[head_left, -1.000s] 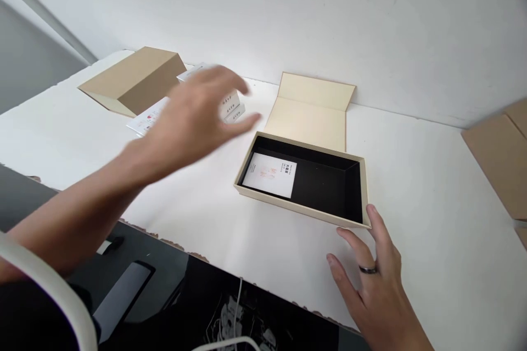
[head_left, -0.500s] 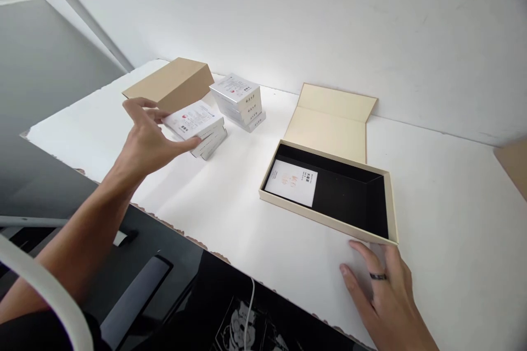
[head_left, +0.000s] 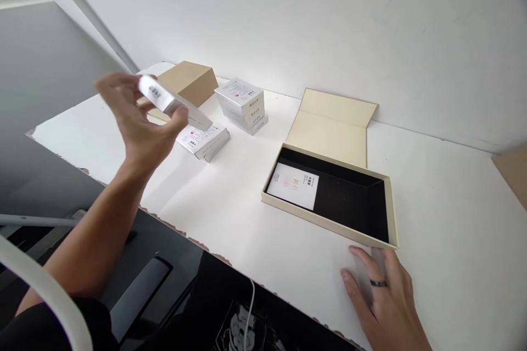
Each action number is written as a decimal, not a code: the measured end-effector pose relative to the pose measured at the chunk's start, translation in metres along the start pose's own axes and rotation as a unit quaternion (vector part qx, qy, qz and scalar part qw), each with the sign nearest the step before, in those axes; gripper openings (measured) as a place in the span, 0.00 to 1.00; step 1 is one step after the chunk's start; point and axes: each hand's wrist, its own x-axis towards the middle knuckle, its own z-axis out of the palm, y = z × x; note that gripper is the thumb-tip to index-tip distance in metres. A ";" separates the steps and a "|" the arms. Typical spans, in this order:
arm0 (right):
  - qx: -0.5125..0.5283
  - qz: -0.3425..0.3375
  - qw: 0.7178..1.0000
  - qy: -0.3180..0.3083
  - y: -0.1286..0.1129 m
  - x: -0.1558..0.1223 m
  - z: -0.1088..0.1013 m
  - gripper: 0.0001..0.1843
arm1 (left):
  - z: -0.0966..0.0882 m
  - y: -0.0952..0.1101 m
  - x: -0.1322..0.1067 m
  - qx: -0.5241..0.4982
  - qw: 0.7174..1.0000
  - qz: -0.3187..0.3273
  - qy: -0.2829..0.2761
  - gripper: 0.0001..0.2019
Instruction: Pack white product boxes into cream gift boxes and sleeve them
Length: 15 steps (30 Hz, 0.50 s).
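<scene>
My left hand (head_left: 142,120) grips a small white printed box (head_left: 175,103), tilted and raised above the short stack of similar boxes (head_left: 203,141). A taller stack of white boxes (head_left: 241,101) stands behind it to the right. My right hand (head_left: 385,290), a dark ring on one finger, rests with fingers apart on the table by the near right corner of a cream gift box (head_left: 329,222). That gift box lies with its lid (head_left: 329,126) folded back. Inside its black interior, one white printed box (head_left: 294,184) fills the left part.
A closed tan carton (head_left: 193,82) stands at the back left of the white table (head_left: 230,197). Another brown piece (head_left: 513,175) shows at the right edge. The wall runs behind. Below the table's chipped front edge are a chair armrest (head_left: 140,290) and a white cable (head_left: 249,312).
My left hand has lifted the top white box off the short stack, moving up and left and tilting it. My right hand stays by the gift box corner.
</scene>
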 end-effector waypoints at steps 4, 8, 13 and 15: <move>0.000 0.011 1.000 -0.003 0.000 -0.001 0.001 0.19 | 0.002 0.000 -0.005 0.019 0.988 0.014 -0.153 0.40; -0.007 0.014 1.000 -0.001 -0.002 -0.003 0.002 0.20 | 0.004 0.037 -0.003 -0.040 0.982 0.108 -0.151 0.38; 0.001 0.042 0.999 -0.015 -0.007 -0.003 0.001 0.22 | 0.031 0.102 -0.021 -0.057 0.891 0.314 -0.324 0.31; 0.004 0.044 0.999 -0.016 -0.008 -0.002 0.002 0.23 | 0.048 0.120 -0.033 -0.075 0.812 0.378 -0.439 0.30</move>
